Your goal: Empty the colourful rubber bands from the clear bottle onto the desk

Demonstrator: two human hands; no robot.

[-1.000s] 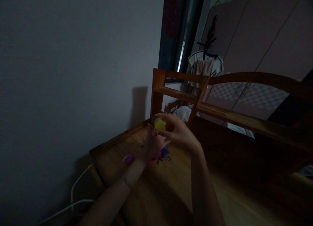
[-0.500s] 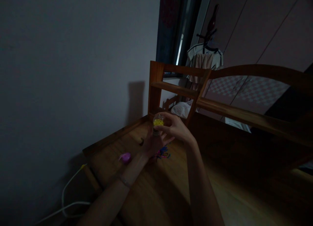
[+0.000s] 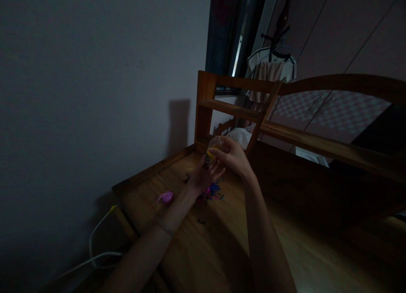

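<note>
The small clear container (image 3: pixel 218 141) sat in the right hand (image 3: pixel 234 154), up above the wooden table (image 3: pixel 222 246), pinched between the thumb on its near side and the fingers curled around its far side. The grip was closed on it at its right flank, so the rounded transparent end stood out above the thumb, while the other end slanted down and to the left, out past the thumb tip. Yellow contents (image 3: pixel 211 156) showed in that lower part, partly covered by the thumb. Something dark showed at the low end, too blurred to make out. The left hand (image 3: pixel 200 179) was just beneath that end, its fingers loosely spread and clasping nothing that could be seen; whether its fingertips touched the container could not be told. A thin bracelet (image 3: pixel 165 228) circled the left wrist. Below the hands, a heap of blue, pink and dark strands (image 3: pixel 212 192) lay on the table, partly hidden by the left hand. A purple rounded object (image 3: pixel 167 197) lay left of the left forearm, apart from the heap, and a small dark piece (image 3: pixel 201 221) lay nearer the wearer, between the two forearms.
</note>
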